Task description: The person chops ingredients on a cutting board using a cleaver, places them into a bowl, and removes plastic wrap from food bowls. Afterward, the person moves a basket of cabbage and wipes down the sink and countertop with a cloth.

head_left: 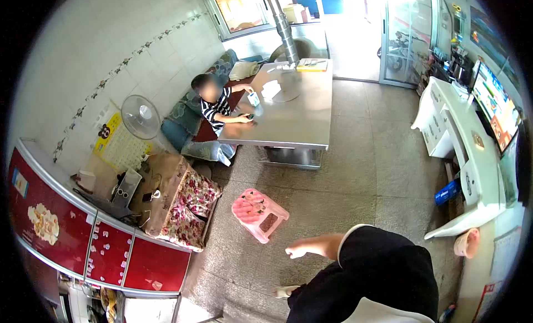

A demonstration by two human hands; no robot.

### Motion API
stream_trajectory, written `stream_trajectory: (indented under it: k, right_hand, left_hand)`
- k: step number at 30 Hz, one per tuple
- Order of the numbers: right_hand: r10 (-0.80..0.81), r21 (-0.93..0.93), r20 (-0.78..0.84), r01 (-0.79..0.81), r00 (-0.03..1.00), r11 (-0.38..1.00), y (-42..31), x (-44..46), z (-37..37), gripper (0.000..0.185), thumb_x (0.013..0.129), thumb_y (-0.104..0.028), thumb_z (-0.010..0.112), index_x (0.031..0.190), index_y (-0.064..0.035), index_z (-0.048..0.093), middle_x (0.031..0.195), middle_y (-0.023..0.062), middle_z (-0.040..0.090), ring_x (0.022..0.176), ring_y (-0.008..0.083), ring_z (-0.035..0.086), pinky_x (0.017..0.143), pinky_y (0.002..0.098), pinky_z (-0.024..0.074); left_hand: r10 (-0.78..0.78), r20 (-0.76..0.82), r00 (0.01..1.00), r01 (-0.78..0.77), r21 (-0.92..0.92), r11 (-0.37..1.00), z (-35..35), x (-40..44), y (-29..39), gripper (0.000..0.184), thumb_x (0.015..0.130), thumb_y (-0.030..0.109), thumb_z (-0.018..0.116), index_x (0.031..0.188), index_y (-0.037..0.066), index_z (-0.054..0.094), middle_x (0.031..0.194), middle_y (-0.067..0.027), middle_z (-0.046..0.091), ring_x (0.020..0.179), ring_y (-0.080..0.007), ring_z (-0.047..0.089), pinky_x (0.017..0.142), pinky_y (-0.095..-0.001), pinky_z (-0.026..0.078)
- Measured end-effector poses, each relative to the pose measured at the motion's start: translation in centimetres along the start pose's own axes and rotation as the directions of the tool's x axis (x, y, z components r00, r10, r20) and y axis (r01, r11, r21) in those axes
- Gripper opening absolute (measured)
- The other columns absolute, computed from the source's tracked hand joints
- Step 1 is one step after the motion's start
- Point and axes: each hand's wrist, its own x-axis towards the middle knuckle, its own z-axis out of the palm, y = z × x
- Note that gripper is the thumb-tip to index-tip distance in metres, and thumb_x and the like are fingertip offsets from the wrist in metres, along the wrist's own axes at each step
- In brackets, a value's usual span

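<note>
Neither my left hand nor my right hand can be seen. My lower body fills the bottom of the head view: dark shorts [383,267] with a white hem, and part of a white shirt [372,312]. A bare limb that looks like my leg [322,246] reaches leftward from the hem, over the grey floor. Farther down, a foot [286,291] shows partly beside the dark cloth. The nearest object is a pink plastic stool [258,212], standing apart from me. What my hands hold, if anything, is out of sight.
Another person [216,103] sits at a metal-topped table [300,123], a small dark object in one hand, the other by a white-and-blue packet [254,99]. A fan [140,117], flowered cloth [191,212] and red cabinets [150,267] line the left; a white desk [469,178] stands right.
</note>
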Motion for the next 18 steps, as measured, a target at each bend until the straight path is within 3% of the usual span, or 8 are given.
stream_trajectory:
  k: [5,7,9,11,13,15,17,18]
  right_hand:
    - [-0.126,0.024,-0.117,0.129,0.985,0.991,-2.2,5.8,1.7,0.026,0.081,-0.025,0.055,0.09,-0.0009,0.056,0.079,0.0184,0.06,0.07,0.033,0.056,0.064,0.0456,0.0441]
    - [-0.019,0.165,0.033,0.013,0.999,0.986,2.7,11.0,5.6,0.022,0.079,-0.024,0.055,0.083,-0.0032,0.054,0.069,0.0161,0.056,0.063,0.0307,0.053,0.059,0.0442,0.0423]
    - [0.123,-0.265,0.055,-0.105,0.991,0.958,5.5,15.8,7.2,0.03,0.075,-0.025,0.059,0.097,-0.0045,0.061,0.092,0.0164,0.063,0.085,0.0316,0.059,0.07,0.0447,0.0469]
    - [0.037,-0.3,-0.019,-0.041,0.999,0.953,2.3,17.3,3.4,0.029,0.074,-0.024,0.06,0.095,-0.004,0.062,0.089,0.0155,0.063,0.083,0.0309,0.06,0.068,0.045,0.0472]
    - [0.446,-0.206,0.021,-0.433,0.895,0.878,-1.5,21.1,-0.6,0.026,0.071,-0.021,0.062,0.091,-0.0041,0.063,0.081,0.0119,0.065,0.074,0.0268,0.062,0.065,0.044,0.0482]
    - [0.052,0.225,-0.424,0.05,0.904,0.973,-5.5,22.5,-2.8,0.014,0.078,-0.016,0.054,0.088,-0.0063,0.057,0.082,0.0113,0.059,0.078,0.0259,0.055,0.071,0.0389,0.0445]
    - [-0.299,0.264,-0.308,0.383,0.903,0.885,-6.8,28.3,-4.1,0.018,0.077,-0.015,0.055,0.092,-0.0052,0.057,0.081,0.0106,0.058,0.078,0.0225,0.055,0.072,0.0379,0.0455]
    - [-0.2,0.185,-0.277,0.256,0.94,0.949,-7.4,30.9,-3.5,0.014,0.077,-0.015,0.056,0.086,-0.0043,0.057,0.071,0.0091,0.057,0.069,0.0223,0.054,0.067,0.0385,0.046]
  left_hand:
    - [0.066,-0.031,0.997,-0.066,-0.02,0.998,-5.1,10.4,-0.9,0.019,0.089,0.019,0.048,0.094,0.003,0.056,0.083,-0.0067,0.058,0.076,-0.0181,0.053,0.067,-0.0334,0.045]
    - [0.082,-0.069,0.994,-0.085,-0.037,0.996,-8.4,14.4,-1.5,0.018,0.089,0.019,0.049,0.094,0.003,0.056,0.084,-0.0062,0.057,0.076,-0.0174,0.053,0.068,-0.0328,0.045]
    - [0.098,-0.113,0.989,-0.104,-0.054,0.993,-11.3,18.4,-2.4,0.018,0.089,0.019,0.049,0.093,0.003,0.056,0.084,-0.0057,0.057,0.076,-0.0168,0.052,0.068,-0.0322,0.045]
    - [0.104,-0.152,0.983,-0.117,-0.073,0.99,-14.4,21.7,-4.0,0.017,0.089,0.018,0.05,0.092,0.003,0.056,0.084,-0.0051,0.057,0.077,-0.0161,0.052,0.069,-0.0316,0.045]
    - [0.081,-0.193,0.978,-0.103,-0.11,0.989,-17.1,24.5,-6.5,0.016,0.088,0.018,0.05,0.092,0.003,0.057,0.084,-0.0046,0.056,0.077,-0.0155,0.052,0.069,-0.031,0.045]
    - [0.014,-0.27,0.963,-0.061,-0.167,0.984,-20.4,24.9,-10.0,0.015,0.088,0.017,0.051,0.091,0.003,0.057,0.084,-0.004,0.056,0.077,-0.0148,0.051,0.069,-0.0304,0.045]
    - [-0.065,-0.354,0.933,-0.027,-0.249,0.968,-22.9,24.0,-14.6,0.015,0.088,0.017,0.051,0.09,0.003,0.057,0.084,-0.0035,0.056,0.078,-0.0142,0.051,0.07,-0.0298,0.045]
    - [-0.102,-0.388,0.916,-0.021,-0.3,0.954,-23.5,23.7,-16.5,0.014,0.088,0.016,0.052,0.09,0.003,0.057,0.084,-0.0032,0.056,0.078,-0.0139,0.051,0.07,-0.0295,0.045]
